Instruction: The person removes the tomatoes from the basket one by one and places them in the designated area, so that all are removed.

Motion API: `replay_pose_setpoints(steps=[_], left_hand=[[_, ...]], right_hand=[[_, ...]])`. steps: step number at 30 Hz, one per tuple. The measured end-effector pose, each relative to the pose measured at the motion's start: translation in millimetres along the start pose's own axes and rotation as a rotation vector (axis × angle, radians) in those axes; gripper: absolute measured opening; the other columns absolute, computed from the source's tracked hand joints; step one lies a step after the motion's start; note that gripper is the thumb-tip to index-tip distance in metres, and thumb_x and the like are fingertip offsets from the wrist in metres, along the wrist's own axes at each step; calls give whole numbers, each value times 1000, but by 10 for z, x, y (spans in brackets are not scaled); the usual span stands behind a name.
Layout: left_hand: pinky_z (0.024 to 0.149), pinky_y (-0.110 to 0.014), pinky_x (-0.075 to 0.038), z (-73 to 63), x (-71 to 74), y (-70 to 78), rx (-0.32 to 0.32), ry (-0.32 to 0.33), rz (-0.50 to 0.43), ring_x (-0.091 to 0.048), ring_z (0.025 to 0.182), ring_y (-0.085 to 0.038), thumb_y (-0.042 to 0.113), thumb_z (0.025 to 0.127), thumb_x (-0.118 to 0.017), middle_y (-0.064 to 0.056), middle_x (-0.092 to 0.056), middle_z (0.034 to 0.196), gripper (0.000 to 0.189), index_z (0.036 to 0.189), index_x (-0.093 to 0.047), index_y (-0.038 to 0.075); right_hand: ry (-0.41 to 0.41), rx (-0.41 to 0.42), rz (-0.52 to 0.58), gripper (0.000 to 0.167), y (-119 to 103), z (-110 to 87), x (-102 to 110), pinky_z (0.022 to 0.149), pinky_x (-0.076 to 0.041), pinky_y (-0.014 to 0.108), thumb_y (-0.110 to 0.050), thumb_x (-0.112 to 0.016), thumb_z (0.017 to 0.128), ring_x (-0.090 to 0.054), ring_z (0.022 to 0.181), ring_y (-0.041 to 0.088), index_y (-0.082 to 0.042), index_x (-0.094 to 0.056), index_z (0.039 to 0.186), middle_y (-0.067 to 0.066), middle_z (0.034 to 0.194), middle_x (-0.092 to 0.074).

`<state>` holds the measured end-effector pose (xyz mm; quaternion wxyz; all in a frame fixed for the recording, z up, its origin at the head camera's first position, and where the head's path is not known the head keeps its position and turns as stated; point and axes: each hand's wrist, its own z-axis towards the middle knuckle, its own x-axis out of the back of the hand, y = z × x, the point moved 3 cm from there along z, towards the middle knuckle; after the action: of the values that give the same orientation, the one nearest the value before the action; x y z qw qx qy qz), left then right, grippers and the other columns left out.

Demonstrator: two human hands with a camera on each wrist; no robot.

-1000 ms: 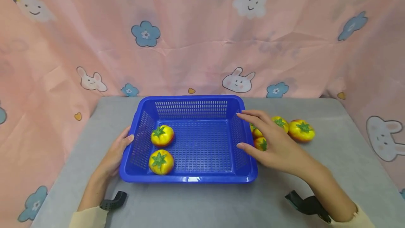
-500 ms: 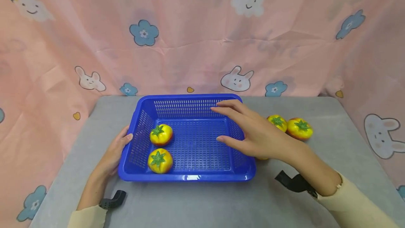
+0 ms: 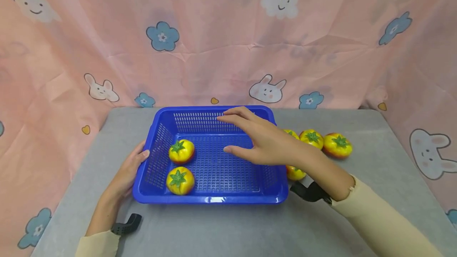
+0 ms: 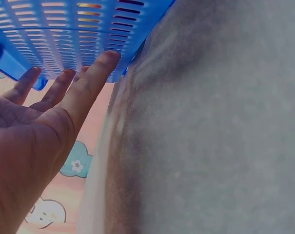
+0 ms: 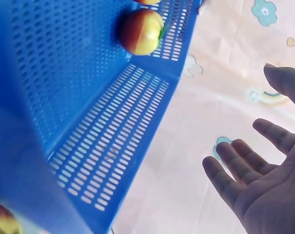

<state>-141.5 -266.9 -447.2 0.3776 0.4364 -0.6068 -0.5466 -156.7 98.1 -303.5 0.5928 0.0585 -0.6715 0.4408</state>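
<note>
A blue plastic basket [image 3: 210, 200] with slotted walls stands on the table. Two yellow-and-red, persimmon-like fruits [image 3: 181, 151] with green leaf tops lie inside it, toward the left. My left hand [image 3: 127, 173] holds the basket's left side, thumb on the rim. In the left wrist view, the fingers [image 4: 91, 87] of that hand lie against the outside of the slotted wall. Over the basket's right half hovers my right hand [image 3: 264, 138], fingers spread and nothing in them. The right wrist view also shows this bare right hand [image 5: 269, 180] apart from the basket.
Several more such fruits [image 3: 337, 145] lie on the grey table [image 3: 221, 233] right of the basket, partly hidden by the right arm. A pink patterned curtain [image 3: 214, 66] hangs behind the table. Black wrist mounts [image 3: 127, 224] sit on both wrists.
My right hand has moved left, from the basket's right edge to over its inside. The left hand keeps its hold, and the two fruits inside have stayed put.
</note>
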Motion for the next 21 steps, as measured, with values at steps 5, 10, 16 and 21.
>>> replay_pose_setpoints(steps=[5, 10, 16, 21], left_hand=[[88, -33, -65, 11, -8, -18, -4, 2, -19, -73, 110, -12, 28, 116, -35, 9, -68, 127, 54, 166, -21, 10], [86, -33, -65, 10, 8, -23, 3, 27, -9, -73, 108, -11, 27, 116, -35, 11, -69, 124, 54, 166, -22, 10], [87, -35, -65, 3, 16, -17, 12, 23, 6, -73, 109, -11, 29, 116, -35, 11, -68, 125, 57, 167, -18, 8], [88, -35, -65, 5, 2, -10, 4, 13, 8, -74, 109, -11, 30, 116, -35, 11, -68, 125, 57, 167, -18, 8]], right_hand=[[-27, 11, 26, 68, -8, 158, -54, 115, -53, 49, -42, -72, 100, -55, 143, 27, -20, -47, 159, 4, 160, -45], [-53, 5, 59, 69, -8, 325, -122, 120, -47, 54, -42, -71, 101, -46, 153, 30, -20, -45, 161, 6, 165, -41], [-56, -20, 106, 67, -17, 509, -216, 128, -35, 57, -42, -70, 102, -19, 166, 29, -23, -45, 161, 7, 170, -35], [-81, -10, 134, 66, -53, 647, -319, 124, -42, 54, -42, -70, 102, -40, 156, 29, -24, -45, 161, 6, 166, -39]])
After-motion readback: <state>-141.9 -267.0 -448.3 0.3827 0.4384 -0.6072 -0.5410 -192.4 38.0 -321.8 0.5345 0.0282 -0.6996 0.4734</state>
